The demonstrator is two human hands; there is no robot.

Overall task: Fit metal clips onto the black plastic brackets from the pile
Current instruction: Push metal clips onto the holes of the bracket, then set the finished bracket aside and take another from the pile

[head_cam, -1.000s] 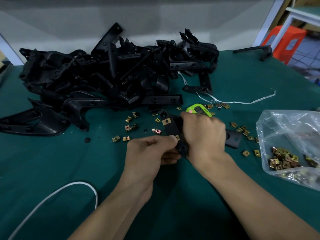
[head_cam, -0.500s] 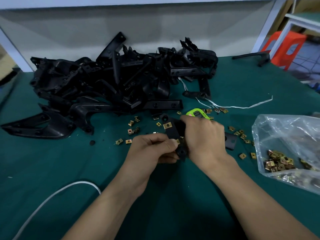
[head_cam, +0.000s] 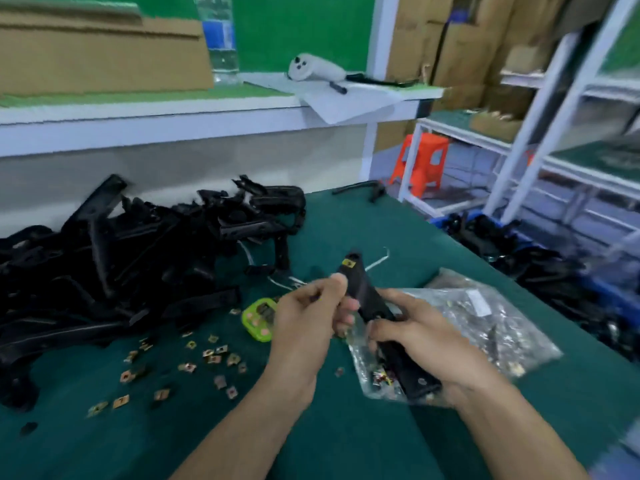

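Bracket [head_cam: 367, 296] held btwn both hands' fingers [head_cam: 341, 284]

Factory assembly workshop, green-covered workbench [head_cam: 346, 445], pile of black plastic brackets [head_cam: 121, 265], stacked cardboard boxes [head_cam: 460, 46], white metal racks [head_cam: 540, 109]

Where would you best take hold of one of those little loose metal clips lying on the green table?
Pinch a clip by two opposite edges, coming straight down from above. It appears to lie flat and apart from its neighbours on the table, so a fingertip pinch on its rim seems the likeliest way to lift it.
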